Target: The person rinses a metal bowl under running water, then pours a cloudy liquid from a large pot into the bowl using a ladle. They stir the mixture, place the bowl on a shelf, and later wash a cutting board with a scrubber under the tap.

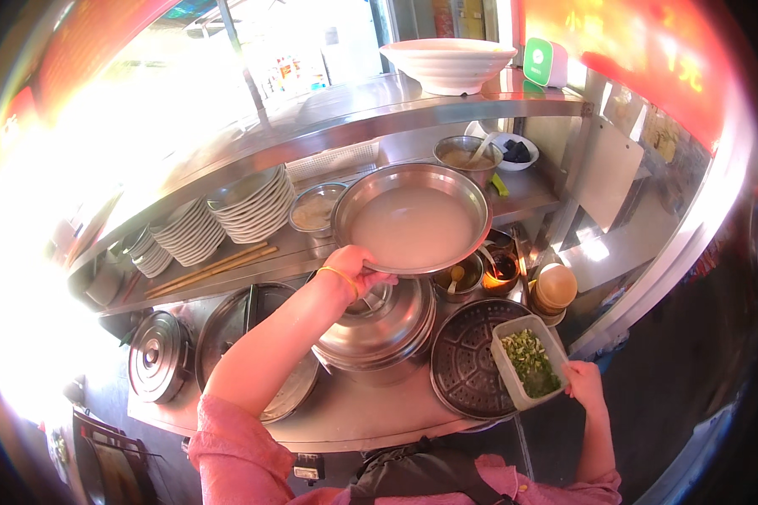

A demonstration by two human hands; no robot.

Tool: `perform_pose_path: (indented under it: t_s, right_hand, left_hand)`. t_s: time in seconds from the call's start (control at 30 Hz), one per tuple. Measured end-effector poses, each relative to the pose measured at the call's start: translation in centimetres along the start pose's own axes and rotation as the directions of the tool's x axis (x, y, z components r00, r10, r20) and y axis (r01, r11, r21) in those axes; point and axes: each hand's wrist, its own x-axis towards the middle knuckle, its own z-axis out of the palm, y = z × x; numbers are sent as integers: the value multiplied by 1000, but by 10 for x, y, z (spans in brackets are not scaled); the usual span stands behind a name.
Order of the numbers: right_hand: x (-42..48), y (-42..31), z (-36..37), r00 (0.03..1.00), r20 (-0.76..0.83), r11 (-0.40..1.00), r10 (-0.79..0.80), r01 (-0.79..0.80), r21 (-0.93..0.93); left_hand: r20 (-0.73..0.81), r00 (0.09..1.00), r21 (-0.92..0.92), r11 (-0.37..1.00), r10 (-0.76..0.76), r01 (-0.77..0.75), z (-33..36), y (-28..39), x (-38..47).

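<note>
My left hand [357, 270] grips the near rim of a wide stainless-steel basin [412, 218], which holds a cloudy pale liquid. The basin is raised in front of the shelf, beyond a lidded steel pot [379, 322]. Low on the right, my right hand [585, 382] holds a translucent plastic container [528, 362] by its right side. Chopped green herbs or scallions [530, 360] lie inside it. Part of a round perforated steamer plate [470, 356] is hidden under that container.
Stacked plates [252, 205] and wooden chopsticks [211, 271] occupy the lower shelf. A large white bowl [450, 63] stands on the upper shelf. Sauce pots [458, 278] with spoons and stacked cups [554, 287] are at right. Another round lid [158, 356] lies at left.
</note>
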Motion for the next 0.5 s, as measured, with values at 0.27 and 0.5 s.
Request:
perform_pose_path:
  t_s: [0.27, 0.5]
  right_hand:
    - [14, 0, 13, 1000, 1, 1000, 22, -22, 14]
    - [26, -9, 27, 995, 65, 991, -71, 78, -111]
  left_hand:
    - [6, 999, 16, 999, 38, -38, 1, 9, 18]
    - [37, 999, -19, 1000, -16, 17, 11, 10, 25]
